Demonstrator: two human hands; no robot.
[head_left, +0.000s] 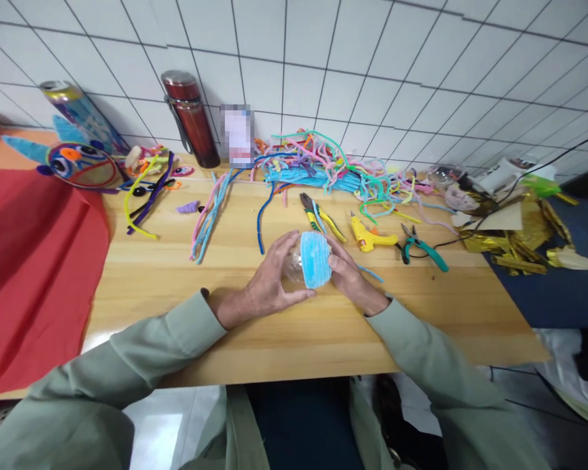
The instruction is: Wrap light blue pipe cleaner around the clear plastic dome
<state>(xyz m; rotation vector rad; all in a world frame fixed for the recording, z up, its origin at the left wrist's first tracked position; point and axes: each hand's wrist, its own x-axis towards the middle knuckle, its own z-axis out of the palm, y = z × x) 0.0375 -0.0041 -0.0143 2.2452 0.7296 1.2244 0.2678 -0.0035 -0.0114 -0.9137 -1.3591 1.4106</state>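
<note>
Between my hands is a clear plastic cup-like piece [293,266], partly wrapped in rows of light blue pipe cleaner [315,260]. My left hand [269,281] curves around its clear end, thumb below and fingers above. On the other side, my right hand [347,273] grips the blue-wrapped part, with its fingers partly hidden behind it. Just beyond my hands lie green-and-yellow pliers [330,222] and a yellow glue gun [370,236]. A short blue pipe cleaner [371,274] rests beside my right hand.
A heap of coloured pipe cleaners [318,171] lies along the tiled wall. Teal pliers [424,249] are at the right, near gold foil scraps [529,241]. A red thermos [192,124], a tall can [81,114] and a decorated face piece [78,164] stand left, by red cloth [34,274].
</note>
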